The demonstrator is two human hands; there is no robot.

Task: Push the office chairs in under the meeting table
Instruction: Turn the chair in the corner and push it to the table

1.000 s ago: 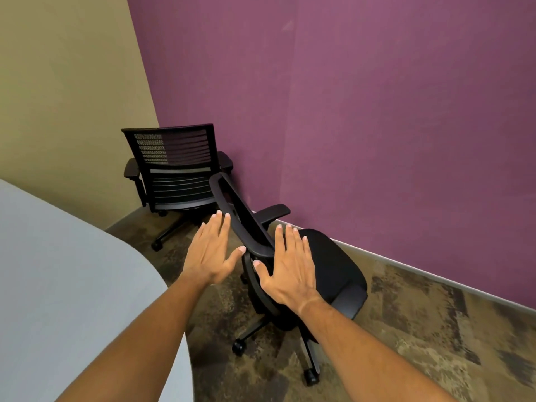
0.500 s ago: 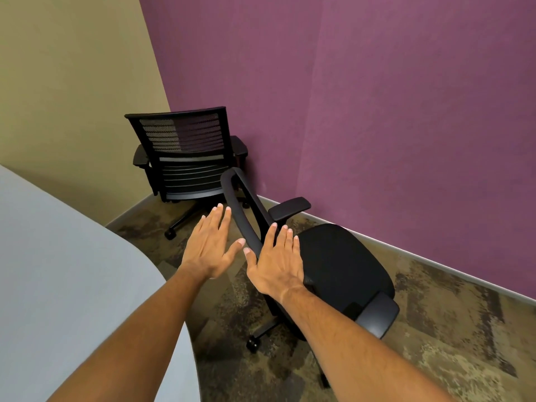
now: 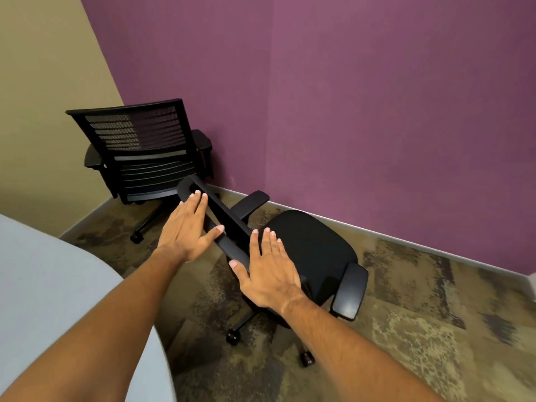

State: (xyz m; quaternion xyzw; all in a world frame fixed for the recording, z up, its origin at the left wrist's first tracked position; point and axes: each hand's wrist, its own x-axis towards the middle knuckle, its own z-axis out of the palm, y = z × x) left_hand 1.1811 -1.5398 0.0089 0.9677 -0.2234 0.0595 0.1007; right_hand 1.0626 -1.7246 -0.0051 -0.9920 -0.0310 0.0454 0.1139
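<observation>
- Since the earlier frame, the near office chair (image 3: 307, 250) is seen turned further, seat now swung right toward the purple wall (image 3: 377, 111); both hands are carried forward along its backrest (image 3: 220, 219).
- Left hand (image 3: 185, 230) is spread flat, fingers extended, laid against the backrest's top edge; nothing is gripped.
- Right hand (image 3: 266, 274) is likewise flat and wide, placed at the nearer end of the backrest, thumb touching the frame; no grip is closed.
- Near chair is stood on the carpet (image 3: 420, 309), just beside the grey meeting table (image 3: 58, 285) but not under it.
- Second mesh-back chair (image 3: 142, 152) is left in the corner, well apart from the table.
- Progress is judged early: no chair is tucked in; both remain to be turned and pushed under.
</observation>
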